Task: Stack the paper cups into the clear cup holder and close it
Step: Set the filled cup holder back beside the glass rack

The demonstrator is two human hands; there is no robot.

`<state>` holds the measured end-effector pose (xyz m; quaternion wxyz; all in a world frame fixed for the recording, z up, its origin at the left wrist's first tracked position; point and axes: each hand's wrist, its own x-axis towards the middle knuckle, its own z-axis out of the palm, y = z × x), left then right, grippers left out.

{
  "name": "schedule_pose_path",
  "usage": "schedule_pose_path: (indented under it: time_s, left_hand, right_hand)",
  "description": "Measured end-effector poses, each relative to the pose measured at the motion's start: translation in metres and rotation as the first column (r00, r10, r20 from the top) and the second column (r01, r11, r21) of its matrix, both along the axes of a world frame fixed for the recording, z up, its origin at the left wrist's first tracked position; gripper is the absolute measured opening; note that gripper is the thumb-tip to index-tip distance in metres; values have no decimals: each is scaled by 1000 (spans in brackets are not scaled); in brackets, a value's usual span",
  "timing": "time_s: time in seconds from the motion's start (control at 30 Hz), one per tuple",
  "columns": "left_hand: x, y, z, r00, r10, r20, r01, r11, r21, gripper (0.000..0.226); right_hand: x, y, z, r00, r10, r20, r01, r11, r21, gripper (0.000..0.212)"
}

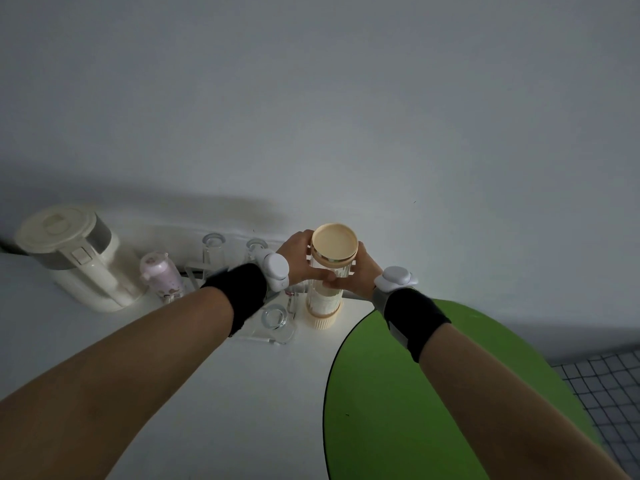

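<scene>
- The clear cup holder stands upright on the white worktop, near its back edge by the wall and just beyond the rim of the green round mat.
- A stack of paper cups shows through the lower part of its ribbed clear wall, above a cream fluted base.
- A cream round lid sits on top of the tube.
- The left hand wraps the upper tube from the left, thumb across the front, fingers curled round it just under the lid.
- The right hand wraps the same part from the right, its fingers closed on the tube; the two thumbs nearly meet in front.
- Both wrists carry a black band and a white tracker.
- Left of the holder lie a clear acrylic stand with a glass ring and two upright glass tubes behind.
- Farther left stand a pink bottle and a cream electric kettle, toward the worktop's back-left corner.
</scene>
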<state>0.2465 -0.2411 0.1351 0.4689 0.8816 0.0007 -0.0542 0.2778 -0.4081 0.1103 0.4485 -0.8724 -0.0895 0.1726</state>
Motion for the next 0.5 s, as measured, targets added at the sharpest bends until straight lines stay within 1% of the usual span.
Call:
schedule_pose_path:
  time_s: [0.13, 0.23, 0.27, 0.4, 0.5]
  left_hand:
    - [-1, 2, -2, 1000, -3, -31, 2, 1000, -27, 96]
    - [-2, 3, -5, 999, -5, -40, 3, 999, -49, 99]
    - [-3, 3, -3, 999, -4, -37, 2, 999, -49, 97]
    - [-4, 1, -2, 1000, 4, -30, -6, 998, -69, 79]
    - [-3, 1, -4, 999, 0, -38, -3, 996, -85, 79]
  right_hand:
    - [-3, 2, 0, 1000, -12, 24, 12, 1000, -7, 92]
    - [-5, 3, 0, 999, -22, 33, 21, 1000, 5, 92]
    - [-6, 3, 0, 999, -23, 32, 23, 1000, 10, 92]
    - [-9, 3, 0, 999, -27, 33, 27, 1000, 13, 93]
    - [-11, 5, 1, 996, -62, 61, 61, 998, 24, 89]
